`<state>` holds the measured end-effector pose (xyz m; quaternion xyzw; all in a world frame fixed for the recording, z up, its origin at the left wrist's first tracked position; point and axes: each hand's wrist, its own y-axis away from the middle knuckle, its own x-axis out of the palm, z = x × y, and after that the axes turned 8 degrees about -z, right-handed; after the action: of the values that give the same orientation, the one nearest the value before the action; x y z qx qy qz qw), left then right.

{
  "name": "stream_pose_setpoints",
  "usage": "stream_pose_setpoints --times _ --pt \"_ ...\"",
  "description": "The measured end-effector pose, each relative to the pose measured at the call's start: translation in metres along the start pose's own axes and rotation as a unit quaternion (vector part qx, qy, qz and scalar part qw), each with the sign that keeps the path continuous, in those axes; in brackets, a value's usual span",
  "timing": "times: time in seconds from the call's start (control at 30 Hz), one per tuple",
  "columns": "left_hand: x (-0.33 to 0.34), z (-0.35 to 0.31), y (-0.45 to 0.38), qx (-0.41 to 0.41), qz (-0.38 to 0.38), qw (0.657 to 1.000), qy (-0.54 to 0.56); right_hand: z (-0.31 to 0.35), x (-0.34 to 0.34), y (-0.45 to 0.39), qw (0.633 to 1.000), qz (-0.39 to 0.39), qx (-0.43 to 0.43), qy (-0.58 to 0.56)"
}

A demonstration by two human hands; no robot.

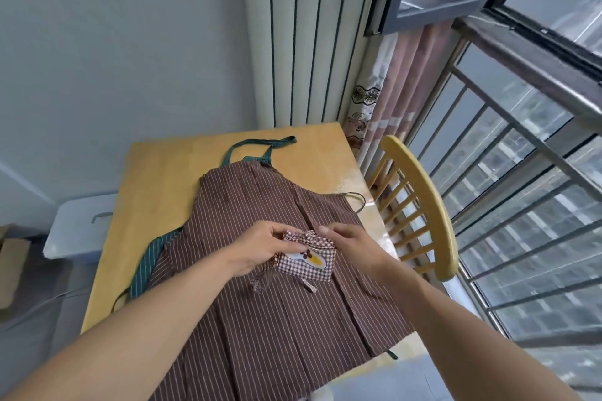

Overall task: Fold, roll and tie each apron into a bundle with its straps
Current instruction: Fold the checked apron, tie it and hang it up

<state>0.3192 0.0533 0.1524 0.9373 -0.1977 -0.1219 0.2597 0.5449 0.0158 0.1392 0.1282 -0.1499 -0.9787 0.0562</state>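
Over the table (156, 179), my left hand (257, 247) and right hand (353, 246) pinch the top of a checked bundle (308, 259), fingers curled on its fabric. It rests on a brown apron (260, 212) spread over a green apron (145, 267); a chair (423, 205) stands right.

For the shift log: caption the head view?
Both hands tie checked bundle over brown striped apron.

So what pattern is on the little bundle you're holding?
Small red-and-white checks on the bundle, with a yellow-and-white patch; the head view shows it.
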Motion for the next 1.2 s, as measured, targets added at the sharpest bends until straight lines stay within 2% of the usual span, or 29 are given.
stream_pose_setpoints --times 0.2,0.4,0.47,0.63,0.77,0.93,1.0,1.03,1.07,1.1,1.13,1.17,1.2 --pt "0.024 -0.012 -0.002 0.005 0.006 1.0 -0.028 -0.006 -0.032 0.003 0.997 0.063 -0.027 -0.023" --pt "0.031 -0.018 0.0 0.014 0.01 0.998 -0.057 0.003 -0.04 0.005 0.989 0.067 -0.073 0.111" --pt "0.031 -0.019 0.0 0.013 0.012 0.998 -0.059 0.008 -0.04 0.009 0.985 0.044 -0.075 0.148" --pt "0.032 -0.018 0.004 0.005 -0.009 0.999 -0.034 0.017 -0.034 0.018 0.973 -0.088 -0.094 0.191" --pt "0.026 -0.021 0.01 0.022 -0.065 0.996 -0.065 0.026 -0.027 0.021 0.929 -0.133 -0.172 0.299" --pt "0.017 -0.017 -0.002 0.033 -0.14 0.989 -0.04 0.029 -0.01 0.029 0.838 -0.19 -0.305 0.411" --pt "0.015 -0.016 -0.006 0.021 -0.138 0.99 -0.027 0.026 0.001 0.031 0.833 -0.203 -0.3 0.419" --pt "0.015 -0.016 -0.007 0.025 -0.141 0.989 -0.025 0.024 0.006 0.033 0.856 -0.2 -0.274 0.391" --pt "0.015 -0.02 -0.004 0.019 -0.14 0.99 -0.02 0.022 0.009 0.034 0.9 -0.188 -0.222 0.324" --pt "0.015 -0.022 -0.003 0.011 -0.144 0.989 -0.012 0.02 0.014 0.035 0.951 -0.168 -0.151 0.213" --pt "0.013 -0.022 -0.005 -0.001 -0.137 0.99 0.012 0.019 0.018 0.036 0.983 -0.149 -0.074 0.079" --pt "0.011 -0.021 -0.009 -0.024 -0.129 0.991 0.039 0.017 0.021 0.038 0.991 -0.125 0.003 -0.053" --pt "0.01 -0.022 -0.01 -0.043 -0.119 0.989 0.078 0.014 0.024 0.042 0.98 -0.09 0.071 -0.164"
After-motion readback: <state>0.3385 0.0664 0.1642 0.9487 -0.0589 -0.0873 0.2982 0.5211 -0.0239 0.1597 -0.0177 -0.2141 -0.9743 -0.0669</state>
